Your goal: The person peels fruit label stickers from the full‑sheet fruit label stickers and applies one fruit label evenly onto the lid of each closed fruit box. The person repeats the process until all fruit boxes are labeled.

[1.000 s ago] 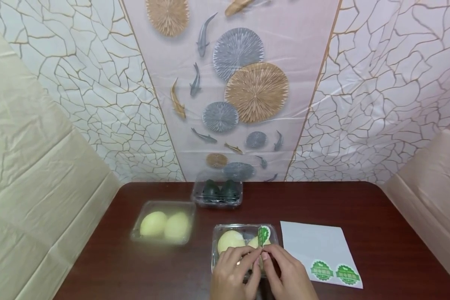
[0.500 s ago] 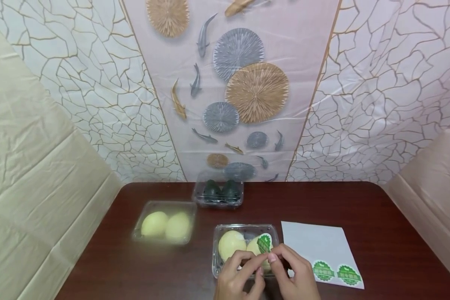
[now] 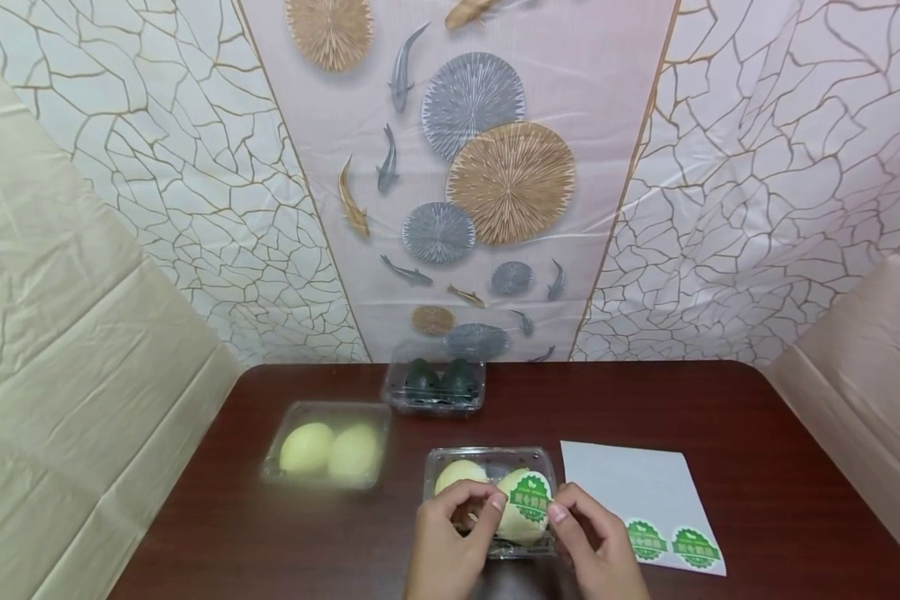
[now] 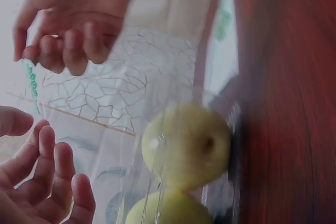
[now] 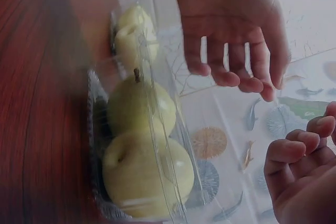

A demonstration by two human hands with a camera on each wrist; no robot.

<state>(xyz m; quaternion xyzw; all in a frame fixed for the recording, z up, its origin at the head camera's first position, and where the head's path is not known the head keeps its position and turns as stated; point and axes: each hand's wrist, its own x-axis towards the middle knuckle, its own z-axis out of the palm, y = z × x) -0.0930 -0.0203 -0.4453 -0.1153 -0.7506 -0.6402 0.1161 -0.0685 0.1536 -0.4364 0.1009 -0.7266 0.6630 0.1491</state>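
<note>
A round green-and-white sticker (image 3: 529, 497) is stretched between the two hands, its printed face toward the head camera. My left hand (image 3: 453, 533) pinches its left edge between thumb and forefinger. The right hand (image 3: 598, 542) pinches the opposite edge the same way, other fingers loosely curled. Below them stands a clear plastic clamshell box (image 3: 429, 467) holding two pale yellow pears (image 5: 149, 174). In the left wrist view the sticker (image 4: 31, 85) appears almost edge-on, above and apart from the box.
On the right lies a white backing sheet (image 3: 630, 483) with two more green stickers (image 3: 695, 547). A second box of pears (image 3: 307, 450) is at the left, looking hazy. Another box with two dark green fruits (image 3: 440, 382) stands at the back edge of the table.
The hands, earlier close together, have moved apart. The sticker, folded or angled before, is now spread flat between them, with its left edge in the left hand.
</note>
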